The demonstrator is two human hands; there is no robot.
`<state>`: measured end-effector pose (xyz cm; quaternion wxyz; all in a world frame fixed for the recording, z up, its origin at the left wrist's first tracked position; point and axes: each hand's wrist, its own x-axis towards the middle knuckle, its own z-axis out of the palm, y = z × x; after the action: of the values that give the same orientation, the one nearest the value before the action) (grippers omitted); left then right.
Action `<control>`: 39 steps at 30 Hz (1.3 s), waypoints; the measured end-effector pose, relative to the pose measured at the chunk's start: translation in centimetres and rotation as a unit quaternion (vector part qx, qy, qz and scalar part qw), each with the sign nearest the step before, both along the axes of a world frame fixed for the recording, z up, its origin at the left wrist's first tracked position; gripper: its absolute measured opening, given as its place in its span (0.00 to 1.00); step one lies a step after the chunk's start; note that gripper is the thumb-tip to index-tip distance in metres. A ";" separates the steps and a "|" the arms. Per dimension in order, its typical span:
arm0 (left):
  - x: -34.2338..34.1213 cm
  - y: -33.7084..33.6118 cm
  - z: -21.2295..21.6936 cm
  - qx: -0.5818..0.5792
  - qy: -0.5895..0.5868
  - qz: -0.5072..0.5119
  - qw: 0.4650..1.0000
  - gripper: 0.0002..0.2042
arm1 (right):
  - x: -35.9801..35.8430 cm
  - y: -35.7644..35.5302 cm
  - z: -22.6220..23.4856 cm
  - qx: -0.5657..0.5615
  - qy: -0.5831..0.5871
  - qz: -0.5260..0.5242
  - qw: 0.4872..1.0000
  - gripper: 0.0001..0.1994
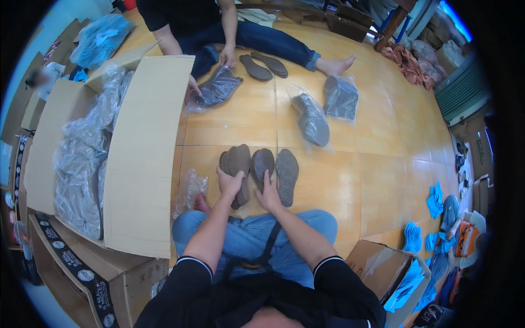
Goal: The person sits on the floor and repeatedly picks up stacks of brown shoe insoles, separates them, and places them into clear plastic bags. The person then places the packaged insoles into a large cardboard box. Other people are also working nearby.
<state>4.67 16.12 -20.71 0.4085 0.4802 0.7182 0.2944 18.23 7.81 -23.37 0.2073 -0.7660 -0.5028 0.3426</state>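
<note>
My left hand (230,183) is closed around a thick stack of brown-grey shoe insoles (236,159), tilted a little so that their edges fan out. My right hand (267,194) grips the lower part of a smaller pile of dark insoles (262,159) beside it, its index finger lying along the top. Whether that pile has more than a few layers is hidden. To the right of it, one grey insole (287,174) lies flat on the floor. A crumpled clear plastic bag (191,188) lies left of my left hand.
A big cardboard box (147,158) full of plastic-wrapped packs stands at left. Opposite, a seated person handles a bagged pack (215,90) near loose insoles (256,68). Two bagged insole packs (313,121) (341,98) lie ahead. A carton (377,262) with blue pieces is at lower right.
</note>
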 end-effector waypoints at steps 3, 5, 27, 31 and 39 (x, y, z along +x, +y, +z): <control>-0.7 0.1 2.3 -0.059 -0.181 0.085 0.978 0.45 | 0.1 0.1 0.5 0.009 0.062 0.006 0.998 0.37; -1.1 -0.6 4.5 0.002 -0.197 0.052 0.979 0.46 | 0.2 0.1 1.5 -0.007 0.047 0.018 0.999 0.35; -3.3 -4.3 9.4 0.083 -0.491 -0.225 0.838 0.39 | -2.9 0.4 16.0 0.233 0.501 -0.128 0.824 0.47; -3.2 -4.0 9.2 0.091 -0.479 -0.231 0.842 0.37 | -3.1 0.6 15.8 0.221 0.504 -0.137 0.824 0.46; -3.0 -3.5 9.3 -0.005 -0.473 -0.189 0.861 0.34 | -2.3 0.4 15.4 0.197 0.597 -0.181 0.756 0.44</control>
<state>1.66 12.58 -11.45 0.7491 0.4082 0.3354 0.3997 15.91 8.16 -7.99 0.6695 -0.4250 -0.1855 0.5802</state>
